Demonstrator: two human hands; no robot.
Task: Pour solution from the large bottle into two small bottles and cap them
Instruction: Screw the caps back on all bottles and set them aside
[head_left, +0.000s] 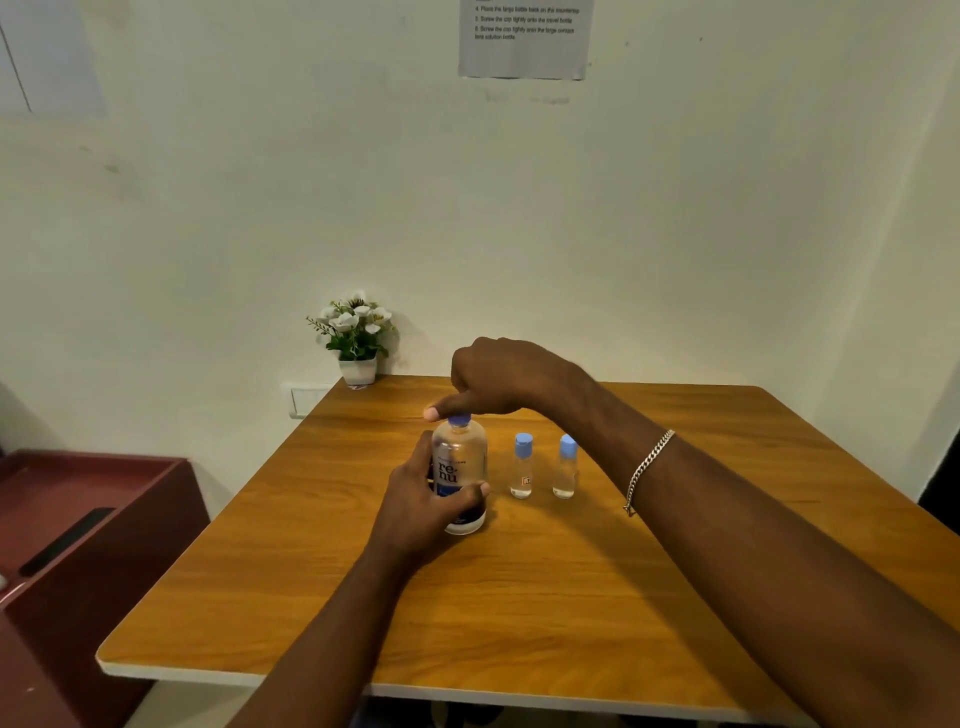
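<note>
The large clear bottle (462, 457) with a dark label stands upright near the middle of the wooden table (571, 597). My left hand (426, 501) is wrapped around its lower body. My right hand (501, 379) comes over from the right and its fingers are closed on the bottle's blue cap (459, 419). Just right of it stand two small clear bottles, one (522, 473) nearer the large bottle and one (566, 467) further right, both upright with light blue caps on.
A small white pot of white flowers (357, 338) sits at the table's back left corner against the wall. A dark red cabinet (78, 545) stands left of the table. A printed sheet (524, 39) hangs on the wall above.
</note>
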